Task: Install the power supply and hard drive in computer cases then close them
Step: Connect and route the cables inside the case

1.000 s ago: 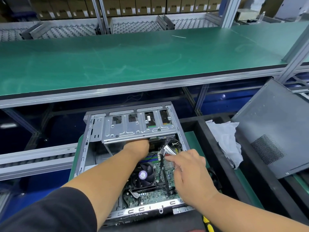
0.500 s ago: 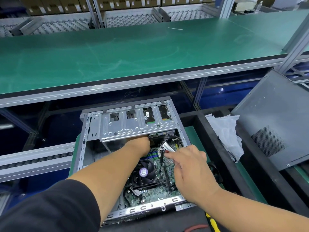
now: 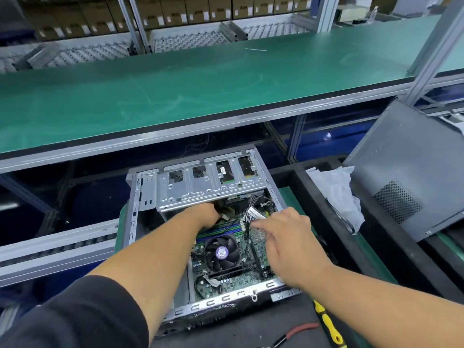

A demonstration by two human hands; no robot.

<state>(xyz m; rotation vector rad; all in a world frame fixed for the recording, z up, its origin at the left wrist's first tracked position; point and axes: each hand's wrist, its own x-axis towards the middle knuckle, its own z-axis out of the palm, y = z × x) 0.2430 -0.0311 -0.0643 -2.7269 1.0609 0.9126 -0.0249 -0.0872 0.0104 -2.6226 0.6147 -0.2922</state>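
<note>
An open computer case (image 3: 133, 222) lies flat below me, with its silver drive cage (image 3: 200, 187) at the far end and the motherboard's CPU fan (image 3: 222, 252) in the middle. My left hand (image 3: 207, 216) reaches in under the cage edge. Its fingertips are hidden, curled at a bunch of yellow and black wires with a white connector (image 3: 225, 216). My right hand (image 3: 288, 244) hovers over the board's right side, with thumb and forefinger pinching a labelled bundle of thin cables (image 3: 254, 214).
A grey side panel (image 3: 406, 172) leans at the right, with a crumpled white plastic bag (image 3: 336, 194) in front of it. A yellow-handled screwdriver (image 3: 326, 322) and a red-handled tool (image 3: 300, 330) lie near me. A green bench top (image 3: 200, 84) overhangs the case's far end.
My left hand has drawn back a little from under the cage, and the wires and white connector now show at its fingertips. My right hand stays on the cable bundle.
</note>
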